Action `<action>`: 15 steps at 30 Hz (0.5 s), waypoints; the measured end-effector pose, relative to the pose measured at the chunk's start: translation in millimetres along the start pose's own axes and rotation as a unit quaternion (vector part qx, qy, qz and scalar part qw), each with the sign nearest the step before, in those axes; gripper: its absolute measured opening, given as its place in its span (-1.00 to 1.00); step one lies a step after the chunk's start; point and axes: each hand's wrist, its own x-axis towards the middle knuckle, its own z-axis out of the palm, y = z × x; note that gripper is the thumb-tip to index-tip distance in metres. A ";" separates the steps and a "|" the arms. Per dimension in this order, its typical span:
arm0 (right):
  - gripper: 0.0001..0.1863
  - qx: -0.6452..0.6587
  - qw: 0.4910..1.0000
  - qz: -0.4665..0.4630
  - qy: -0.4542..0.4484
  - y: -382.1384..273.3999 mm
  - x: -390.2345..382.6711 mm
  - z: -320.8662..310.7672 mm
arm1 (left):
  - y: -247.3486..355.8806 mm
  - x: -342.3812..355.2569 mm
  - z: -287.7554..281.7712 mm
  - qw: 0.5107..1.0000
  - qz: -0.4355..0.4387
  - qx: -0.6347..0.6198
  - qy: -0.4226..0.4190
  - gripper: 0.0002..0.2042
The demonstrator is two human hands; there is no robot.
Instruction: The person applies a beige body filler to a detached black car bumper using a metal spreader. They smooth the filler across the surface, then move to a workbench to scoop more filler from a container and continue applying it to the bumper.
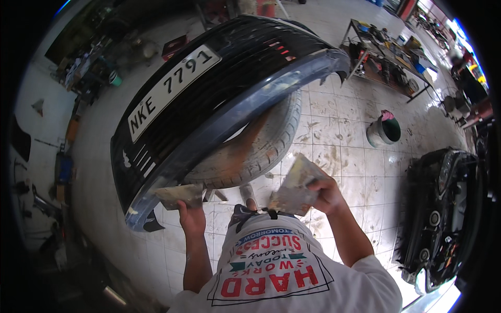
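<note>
My left hand [190, 219] grips a small flat, stained spreader [173, 194], held up against or just beside the lower left part of a black bumper [229, 96]; whether it touches cannot be told. My right hand [326, 194] grips a larger flat scraper plate [291, 188] smeared with grey and yellowish paste, apart from the bumper. The bumper carries a white plate [172, 94] and has a long grey-blue patched strip along its near edge. It lies raised over a worn tyre [271, 156], which sits above the tiled floor in front of me.
A metal table [365, 70] with tools stands at the upper right, near a bucket [380, 134] with a pink cloth. Another black car front part [438, 219] lies at the right. Cluttered parts [65, 177] and a green bucket [116, 79] line the left side.
</note>
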 end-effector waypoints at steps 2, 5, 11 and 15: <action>-0.18 0.038 0.998 0.037 -0.045 3.1 9.3 -0.4 | -6.4 7.7 -7.3 0.999 0.031 -0.017 0.001 -0.41; -0.23 0.066 0.994 0.054 -0.062 1.7 18.2 -0.7 | -8.4 15.9 -12.8 0.995 0.064 -0.069 0.021 -0.45; -0.28 0.052 0.996 0.043 -0.054 -14.9 17.8 -7.4 | 15.4 38.1 -15.2 0.998 0.017 -0.049 -0.040 -0.43; -0.31 0.013 0.998 -0.027 -0.050 -28.7 13.5 -10.4 | 20.4 31.9 -1.2 0.995 0.075 0.068 0.013 -0.40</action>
